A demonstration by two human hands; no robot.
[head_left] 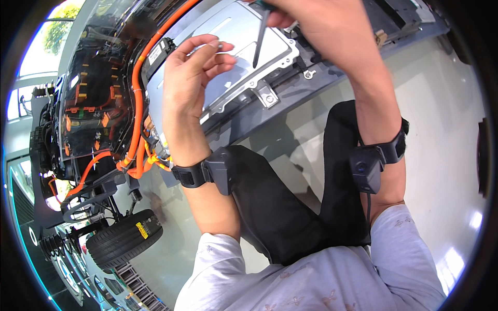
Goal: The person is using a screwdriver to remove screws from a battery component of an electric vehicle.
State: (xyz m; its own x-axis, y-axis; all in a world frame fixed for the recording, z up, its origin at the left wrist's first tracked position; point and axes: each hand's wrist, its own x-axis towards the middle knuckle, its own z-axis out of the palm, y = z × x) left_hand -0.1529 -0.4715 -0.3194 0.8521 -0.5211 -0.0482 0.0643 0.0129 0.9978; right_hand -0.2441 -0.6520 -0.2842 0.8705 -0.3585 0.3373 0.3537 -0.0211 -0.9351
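My left hand [192,70] is raised over a silver metal housing [228,88] with a bolted flange, its fingers curled and pinching a small metallic piece [218,45] that is hard to make out. To its upper right, my right hand [316,28] is closed on a screwdriver-like tool [260,39] with a green handle, mostly hidden by the fingers at the top edge. The tool's dark shaft points down over the housing, its tip near the fingers of my left hand. A metal bracket [268,98] sticks out from the housing's near side.
Thick orange cables [138,103] run beside a transparent-covered electrical unit [91,103] on the left. A tyre [122,241] is at lower left. A grey beam [244,124] crosses below the housing. Black parts [394,15] lie at upper right. My legs [280,207] are below, over a pale floor [441,129].
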